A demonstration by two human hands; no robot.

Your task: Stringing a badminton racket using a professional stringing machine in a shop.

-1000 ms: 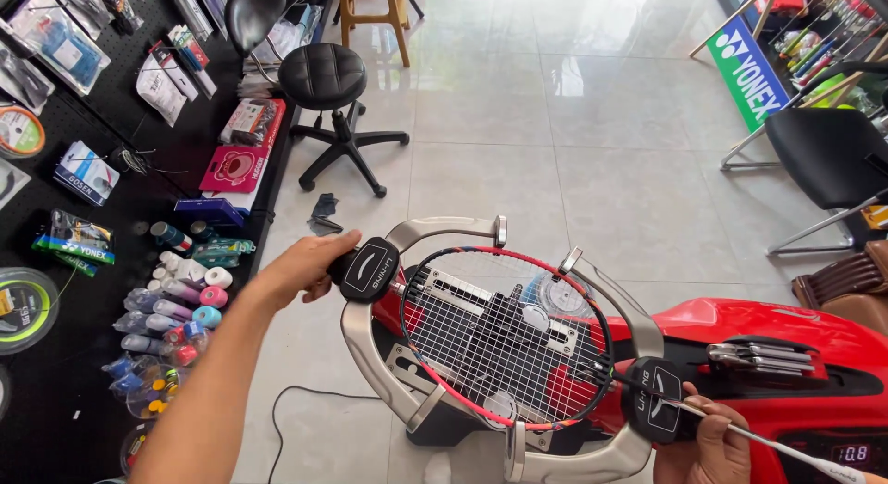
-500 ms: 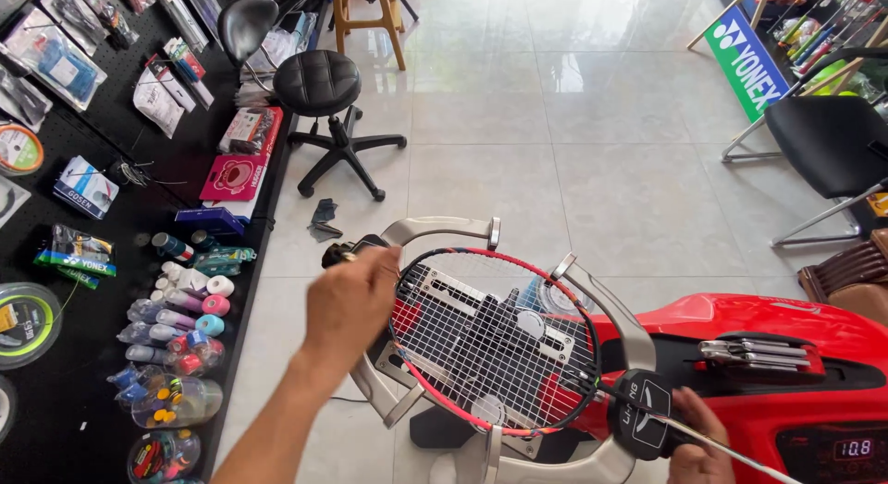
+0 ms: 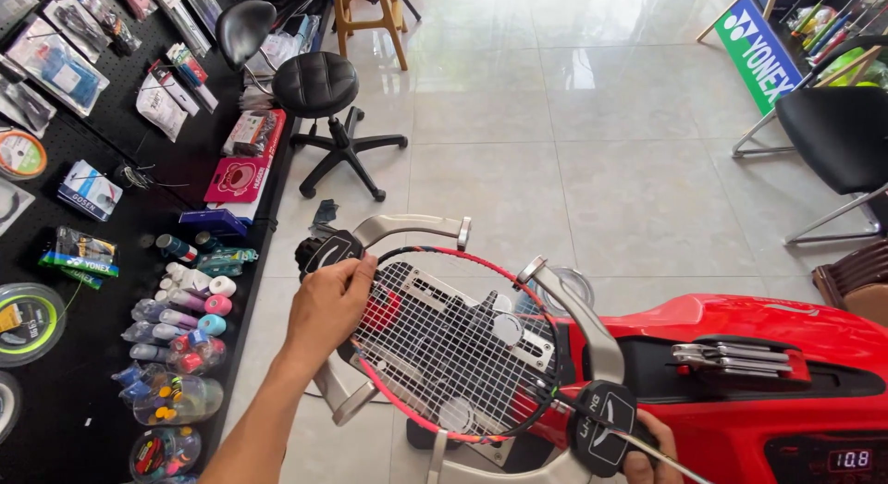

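Observation:
A red-framed racket head (image 3: 453,345) with a white string bed lies clamped in the silver cradle of a red stringing machine (image 3: 740,355). My left hand (image 3: 328,304) rests on the frame's left edge, fingers pinched at the strings beside a black knob (image 3: 328,251). At the bottom right my right hand (image 3: 643,452) grips the area under the black round clamp knob (image 3: 601,419), where the racket's shaft leaves the cradle; most of that hand is hidden.
A black display board (image 3: 83,262) with string reels, packets and grip rolls runs along the left. A black stool (image 3: 319,91) and wooden stool (image 3: 370,17) stand beyond on the tiled floor. A black chair (image 3: 832,133) is at right. Pliers (image 3: 731,357) lie on the machine tray.
My left hand has slid from the black knob on the cradle's left onto the racket frame and strings. The cradle with the racket has turned a little. My right hand stays near the shaft clamp.

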